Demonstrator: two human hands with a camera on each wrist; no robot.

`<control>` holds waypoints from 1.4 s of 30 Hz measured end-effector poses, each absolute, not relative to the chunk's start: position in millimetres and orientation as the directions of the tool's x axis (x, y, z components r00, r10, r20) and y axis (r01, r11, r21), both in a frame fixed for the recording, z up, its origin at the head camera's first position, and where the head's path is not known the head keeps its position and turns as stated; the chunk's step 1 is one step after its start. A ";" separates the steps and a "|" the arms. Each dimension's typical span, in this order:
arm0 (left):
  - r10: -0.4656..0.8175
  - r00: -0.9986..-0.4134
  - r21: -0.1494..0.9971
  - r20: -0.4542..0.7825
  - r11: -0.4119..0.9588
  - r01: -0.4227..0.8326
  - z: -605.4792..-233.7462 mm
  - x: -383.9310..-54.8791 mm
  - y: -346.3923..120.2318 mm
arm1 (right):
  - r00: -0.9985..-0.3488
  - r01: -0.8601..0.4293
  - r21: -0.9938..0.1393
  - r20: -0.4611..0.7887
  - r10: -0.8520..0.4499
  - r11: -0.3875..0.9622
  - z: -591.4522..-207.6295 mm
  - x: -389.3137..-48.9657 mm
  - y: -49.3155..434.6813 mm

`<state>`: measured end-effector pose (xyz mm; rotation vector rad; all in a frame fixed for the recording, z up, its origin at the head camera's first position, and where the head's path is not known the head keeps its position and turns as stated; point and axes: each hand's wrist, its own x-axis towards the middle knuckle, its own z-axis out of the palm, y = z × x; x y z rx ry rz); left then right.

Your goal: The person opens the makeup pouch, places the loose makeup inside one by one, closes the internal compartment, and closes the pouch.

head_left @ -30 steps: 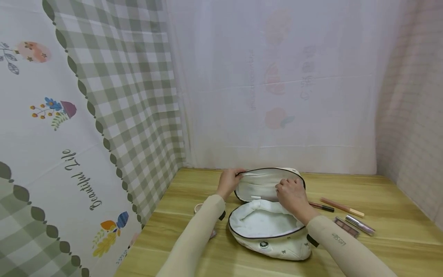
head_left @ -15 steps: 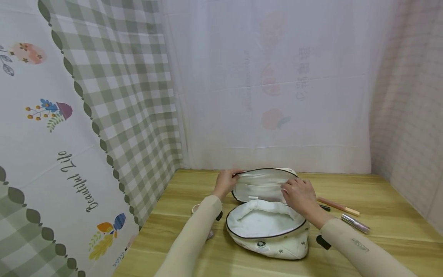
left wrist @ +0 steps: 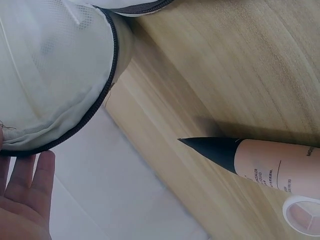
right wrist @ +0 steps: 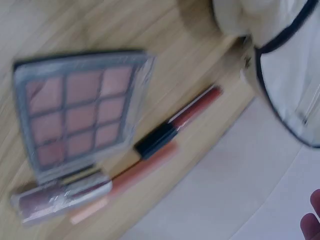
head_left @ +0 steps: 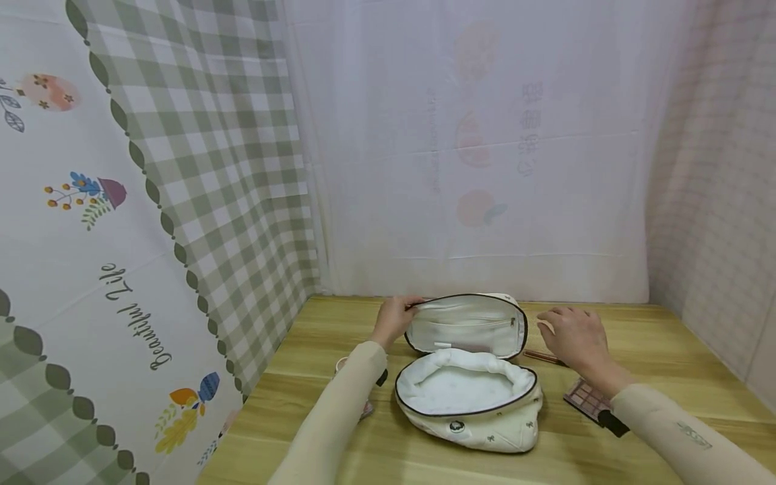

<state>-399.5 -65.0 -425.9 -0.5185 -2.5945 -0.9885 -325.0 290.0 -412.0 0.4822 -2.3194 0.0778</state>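
An unzipped cream makeup bag (head_left: 479, 434) stands on the table, its padded white interior showing. At the back its lid (head_left: 463, 337) is raised, with a lining pocket facing me. My left hand (head_left: 394, 320) grips the lid's left edge; in the left wrist view the fingers (left wrist: 42, 172) lie behind the dark zipper rim. My right hand (head_left: 578, 340) is in the air right of the lid, fingers loosely bent and holding nothing. Below it are a red lip gloss tube (head_left: 542, 357) and an eyeshadow palette (head_left: 587, 397), partly covered by the wrist.
A silvery tube (right wrist: 60, 197) and a thin pink stick (right wrist: 145, 170) lie beside the palette. Left of the bag are a peach concealer tube with a black pointed cap (left wrist: 270, 165) and a small round compact (left wrist: 302, 215). Curtains (head_left: 479, 269) hang behind the table (head_left: 291, 377).
My right hand has left the right side of the lid and moved right, over the makeup items. The left hand keeps its grip on the lid's edge.
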 end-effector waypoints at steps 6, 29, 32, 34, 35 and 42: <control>0.216 -0.896 0.588 0.387 0.691 0.421 -427.3 -400.0 -66.9 | -0.737 -0.287 0.033 0.631 -0.243 0.957 -408.9 -324.9 326.3; 0.227 -0.913 0.609 0.338 0.687 0.396 -425.3 -396.8 -70.1 | -0.960 -0.166 -0.135 0.249 -0.129 0.977 -427.2 -317.8 419.3; 0.228 -0.912 0.600 0.342 0.694 0.399 -425.2 -397.0 -69.3 | -0.971 -0.180 -0.168 0.190 -0.147 0.969 -435.2 -316.4 428.4; 0.230 -0.911 0.596 0.342 0.697 0.400 -425.0 -396.7 -68.9 | -0.974 -0.184 -0.187 0.165 -0.154 0.965 -440.5 -315.2 432.7; 0.232 -0.911 0.595 0.343 0.697 0.401 -424.8 -396.4 -68.7 | -0.977 -0.182 -0.197 0.149 -0.154 0.964 -443.0 -314.7 434.3; 0.239 -0.900 0.581 0.364 0.697 0.420 -424.2 -395.5 -68.8 | -0.984 -0.165 -0.213 0.101 -0.146 0.963 -455.5 -314.4 439.0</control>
